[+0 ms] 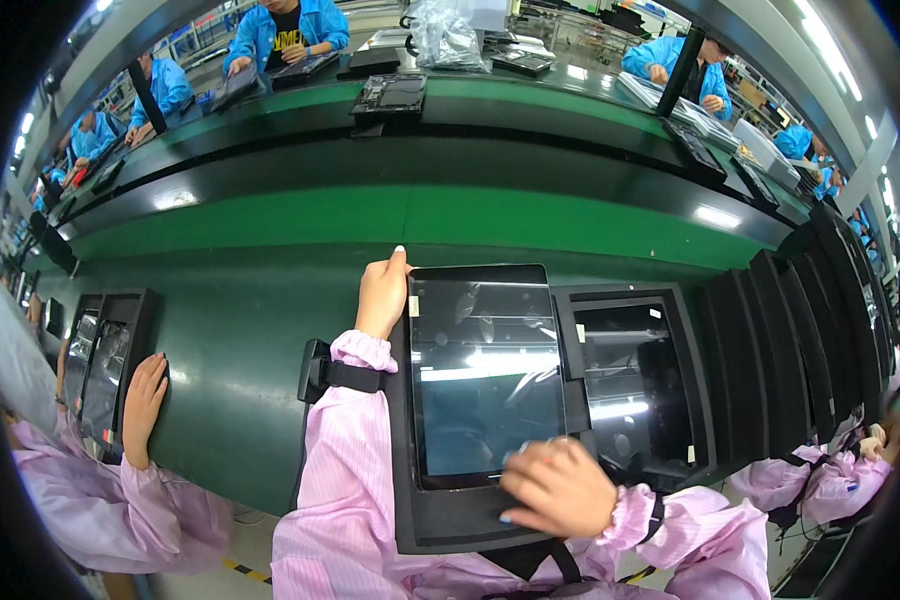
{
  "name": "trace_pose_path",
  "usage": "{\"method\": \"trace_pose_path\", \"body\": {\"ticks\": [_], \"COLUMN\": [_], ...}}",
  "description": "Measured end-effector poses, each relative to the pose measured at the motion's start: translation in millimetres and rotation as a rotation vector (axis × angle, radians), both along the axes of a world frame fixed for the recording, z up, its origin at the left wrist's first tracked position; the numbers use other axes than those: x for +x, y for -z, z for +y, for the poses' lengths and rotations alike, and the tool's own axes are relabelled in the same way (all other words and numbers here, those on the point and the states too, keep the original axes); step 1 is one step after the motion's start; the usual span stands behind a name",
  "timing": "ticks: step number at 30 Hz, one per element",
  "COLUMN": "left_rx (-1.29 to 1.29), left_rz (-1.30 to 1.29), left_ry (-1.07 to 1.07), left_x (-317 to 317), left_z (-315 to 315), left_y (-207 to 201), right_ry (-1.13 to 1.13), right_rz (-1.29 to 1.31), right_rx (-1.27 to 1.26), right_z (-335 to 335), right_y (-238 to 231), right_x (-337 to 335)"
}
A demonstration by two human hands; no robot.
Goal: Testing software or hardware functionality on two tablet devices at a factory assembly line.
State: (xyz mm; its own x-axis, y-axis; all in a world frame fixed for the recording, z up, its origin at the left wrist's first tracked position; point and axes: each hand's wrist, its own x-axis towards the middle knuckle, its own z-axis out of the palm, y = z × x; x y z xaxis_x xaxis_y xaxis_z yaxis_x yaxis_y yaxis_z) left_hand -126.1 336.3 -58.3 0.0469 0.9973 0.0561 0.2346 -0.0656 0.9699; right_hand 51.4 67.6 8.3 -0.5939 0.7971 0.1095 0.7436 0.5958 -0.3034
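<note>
A dark, glossy tablet screen (485,390) lies over the left half of a black foam tray (440,520) in front of me. Its upper end sticks out past the neighbouring screen, and ceiling lights and smudges show on the glass. My left hand (380,298) grips its upper left edge, thumb pointing up and fingers mostly hidden. Over the lower right corner, my right hand (558,488) has its fingers bent and smeared by motion; whether it touches the glass is unclear. In the tray's right recess rests a second dark screen (635,390) with small pale tabs.
Several black foam trays (770,350) stand on edge at the right of the green bench (240,370). At left, a co-worker's hand (145,405) rests beside another foam tray (148,320). Across the conveyor (320,215), people in blue handle devices near an opened tablet (390,93).
</note>
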Motion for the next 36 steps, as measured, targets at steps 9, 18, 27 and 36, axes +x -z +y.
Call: {"method": "trace_pose_path", "body": {"ticks": [9,18,27,36], "left_rx": [0.576,0.719,1.040,1.057], "left_rz": [0.451,0.892,1.055,1.003], "left_ry": [-0.101,0.667,0.707,0.712], "left_x": [9,-35,-21,-17], "left_z": [-58,-214,-194,-196], "left_y": [-41,-59,-49,-46], "right_ry": [-0.053,-0.180,0.164,0.125], "right_rz": [-0.264,-0.185,-0.021,0.002], "right_rx": [0.232,0.360,0.163,0.130], "right_z": [22,19,5,9], "right_y": [21,26,20,24], "right_x": [13,16,43,41]}}
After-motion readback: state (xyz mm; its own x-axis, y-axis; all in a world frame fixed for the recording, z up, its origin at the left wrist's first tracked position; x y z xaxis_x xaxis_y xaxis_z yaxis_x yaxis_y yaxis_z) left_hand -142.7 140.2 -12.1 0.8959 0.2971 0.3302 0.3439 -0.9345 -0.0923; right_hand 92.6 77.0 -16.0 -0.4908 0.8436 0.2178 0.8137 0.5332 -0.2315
